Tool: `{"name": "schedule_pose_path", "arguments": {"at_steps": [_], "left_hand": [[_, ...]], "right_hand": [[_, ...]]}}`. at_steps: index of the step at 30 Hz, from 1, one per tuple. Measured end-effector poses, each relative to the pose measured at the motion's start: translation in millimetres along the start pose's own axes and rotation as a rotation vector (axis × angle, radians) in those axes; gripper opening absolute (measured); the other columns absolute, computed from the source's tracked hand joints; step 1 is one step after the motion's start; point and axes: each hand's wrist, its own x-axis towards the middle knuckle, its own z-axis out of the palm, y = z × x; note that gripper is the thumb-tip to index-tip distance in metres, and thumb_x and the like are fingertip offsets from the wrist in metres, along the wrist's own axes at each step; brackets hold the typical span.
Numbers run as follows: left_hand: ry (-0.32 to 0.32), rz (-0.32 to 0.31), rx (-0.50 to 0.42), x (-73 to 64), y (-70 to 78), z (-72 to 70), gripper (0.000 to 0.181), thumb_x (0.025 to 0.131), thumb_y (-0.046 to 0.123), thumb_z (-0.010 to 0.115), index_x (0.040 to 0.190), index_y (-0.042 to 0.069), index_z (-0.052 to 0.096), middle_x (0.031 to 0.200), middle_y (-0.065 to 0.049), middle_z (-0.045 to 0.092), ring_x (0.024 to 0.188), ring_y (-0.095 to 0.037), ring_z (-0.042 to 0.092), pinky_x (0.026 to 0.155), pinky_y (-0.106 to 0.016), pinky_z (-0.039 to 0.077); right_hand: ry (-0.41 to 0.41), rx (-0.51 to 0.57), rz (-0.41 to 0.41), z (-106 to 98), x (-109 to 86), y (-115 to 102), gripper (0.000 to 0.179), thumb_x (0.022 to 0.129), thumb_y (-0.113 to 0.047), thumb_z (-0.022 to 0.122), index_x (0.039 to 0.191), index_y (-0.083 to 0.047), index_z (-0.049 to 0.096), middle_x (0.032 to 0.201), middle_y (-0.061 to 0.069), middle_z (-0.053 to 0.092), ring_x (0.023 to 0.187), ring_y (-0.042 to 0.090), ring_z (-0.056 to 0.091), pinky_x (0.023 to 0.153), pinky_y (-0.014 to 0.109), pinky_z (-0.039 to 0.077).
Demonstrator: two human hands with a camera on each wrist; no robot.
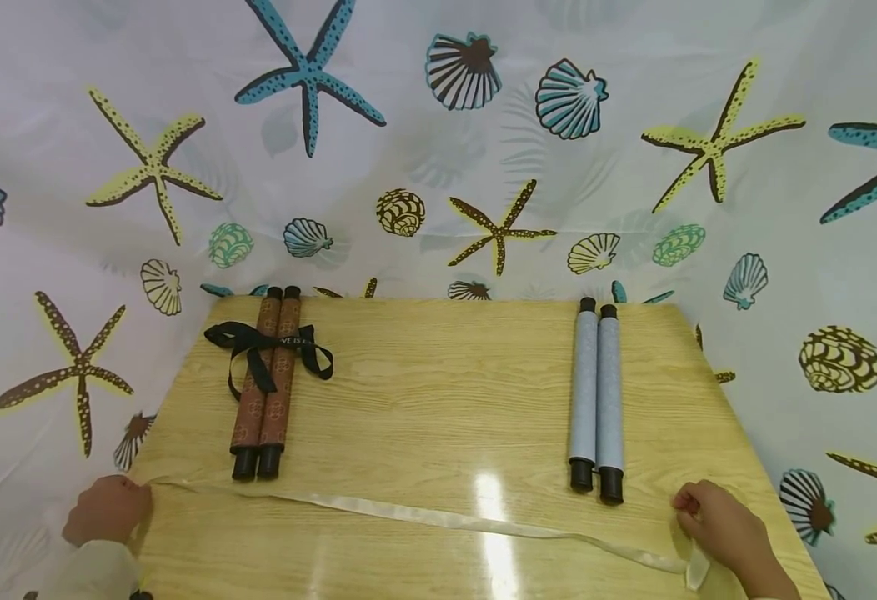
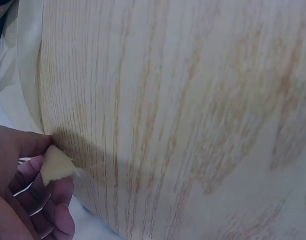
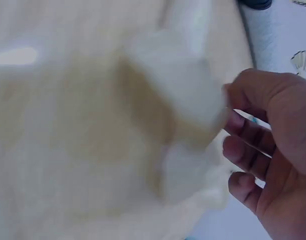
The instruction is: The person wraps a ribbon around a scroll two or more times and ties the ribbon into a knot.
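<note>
A long cream ribbon (image 1: pixel 408 512) stretches across the front of the wooden table between both hands. My left hand (image 1: pixel 112 508) pinches its left end at the table's left edge; in the left wrist view the frayed ribbon tip (image 2: pixel 57 165) sticks out past the thumb. At the right, my right hand (image 1: pixel 727 529) holds the other end between thumb and forefinger, the remaining fingers loosely curled. The ribbon (image 3: pixel 180 75) folds over near those fingertips and is blurred in the right wrist view.
Two brown patterned scrolls (image 1: pixel 279 392) with black end caps lie at the left, tied with a black ribbon (image 1: pixel 258 343). Two pale blue-grey scrolls (image 1: pixel 609 392) lie side by side at the right. A curtain (image 1: pixel 438 150) printed with shells and starfish surrounds the wooden table (image 1: pixel 438 400).
</note>
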Motion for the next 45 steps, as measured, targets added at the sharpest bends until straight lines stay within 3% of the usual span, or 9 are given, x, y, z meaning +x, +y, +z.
{"name": "schedule_pose_path", "arguments": {"at_steps": [5, 9, 11, 17, 22, 26, 31, 37, 45], "left_hand": [[0.019, 0.047, -0.029, -1.1, 0.7, 7.8, 0.031, 0.091, 0.029, 0.051, 0.095, 0.001, 0.063, 0.096, -0.027, 0.067, 0.078, -0.039, 0.065, 0.061, -0.051, 0.049], [0.039, 0.111, -0.02, -0.3, 3.5, 17.1, 0.035, 0.091, 0.025, 0.051, 0.111, -0.004, 0.056, 0.107, -0.032, 0.061, 0.088, -0.046, 0.063, 0.064, -0.055, 0.05], [0.073, 0.181, -0.008, -0.1, 6.4, 23.4, 0.041, 0.09, 0.021, 0.052, 0.12, -0.007, 0.052, 0.114, -0.036, 0.056, 0.097, -0.053, 0.058, 0.065, -0.059, 0.05], [0.134, 0.417, 0.072, 0.6, 20.5, 36.5, 0.034, 0.088, 0.015, 0.061, 0.117, -0.003, 0.061, 0.108, -0.031, 0.06, 0.09, -0.05, 0.059, 0.062, -0.057, 0.05], [0.142, 0.448, 0.067, -2.5, 30.3, 37.6, 0.025, 0.089, 0.014, 0.062, 0.108, -0.001, 0.067, 0.1, -0.026, 0.065, 0.081, -0.043, 0.063, 0.062, -0.056, 0.05], [0.152, 0.439, 0.047, -3.5, 33.2, 36.5, 0.022, 0.091, 0.013, 0.06, 0.106, -0.001, 0.068, 0.095, -0.023, 0.065, 0.078, -0.04, 0.065, 0.061, -0.055, 0.05], [0.146, 0.436, 0.042, -3.7, 31.7, 31.6, 0.022, 0.094, 0.015, 0.059, 0.105, -0.001, 0.068, 0.096, -0.023, 0.067, 0.076, -0.039, 0.065, 0.06, -0.053, 0.05], [0.129, 0.399, 0.044, -3.8, 27.1, 24.1, 0.022, 0.095, 0.016, 0.058, 0.106, -0.001, 0.068, 0.102, -0.025, 0.068, 0.079, -0.041, 0.067, 0.06, -0.053, 0.051], [0.185, 0.34, 0.005, -9.2, 19.2, 20.7, 0.026, 0.095, 0.016, 0.057, 0.111, -0.004, 0.064, 0.106, -0.031, 0.061, 0.084, -0.047, 0.062, 0.058, -0.054, 0.049]], "right_hand": [[0.059, 0.061, 0.048, -16.9, 29.5, -34.2, 0.048, 0.098, -0.035, 0.061, 0.125, 0.005, 0.059, 0.108, 0.025, 0.065, 0.081, 0.03, 0.065, 0.063, 0.041, 0.051], [0.021, 0.115, 0.129, -26.0, 71.1, -58.2, 0.092, 0.097, -0.064, 0.048, 0.145, 0.013, 0.036, 0.134, 0.04, 0.051, 0.109, 0.051, 0.06, 0.078, 0.054, 0.053], [-0.015, 0.136, 0.176, -27.3, 91.2, -64.3, 0.105, 0.094, -0.073, 0.043, 0.146, 0.017, 0.03, 0.136, 0.042, 0.047, 0.109, 0.051, 0.06, 0.078, 0.054, 0.053], [-0.087, 0.136, 0.315, -21.0, 126.3, -70.1, 0.117, 0.085, -0.081, 0.048, 0.138, 0.022, 0.033, 0.112, 0.038, 0.057, 0.079, 0.035, 0.063, 0.059, 0.038, 0.049], [-0.027, 0.103, 0.397, -19.6, 133.8, -74.0, 0.096, 0.083, -0.066, 0.06, 0.124, 0.019, 0.043, 0.095, 0.031, 0.06, 0.074, 0.034, 0.062, 0.055, 0.037, 0.048], [-0.018, 0.11, 0.379, -21.8, 132.0, -73.0, 0.084, 0.085, -0.059, 0.06, 0.118, 0.017, 0.045, 0.091, 0.028, 0.06, 0.072, 0.034, 0.062, 0.054, 0.037, 0.047], [-0.074, 0.249, 0.28, -20.7, 116.2, -91.1, 0.083, 0.089, -0.056, 0.06, 0.122, 0.018, 0.044, 0.097, 0.028, 0.059, 0.073, 0.029, 0.064, 0.055, 0.036, 0.054], [-0.112, 0.414, 0.177, -0.7, 73.5, -166.9, 0.097, 0.084, -0.055, 0.071, 0.142, 0.011, 0.032, 0.113, 0.031, 0.059, 0.079, 0.028, 0.067, 0.059, 0.037, 0.057], [0.007, 0.329, 0.008, 55.6, 24.5, -256.3, 0.104, 0.07, -0.046, 0.084, 0.148, -0.007, 0.027, 0.104, 0.023, 0.066, 0.073, 0.028, 0.064, 0.057, 0.038, 0.05]]}}
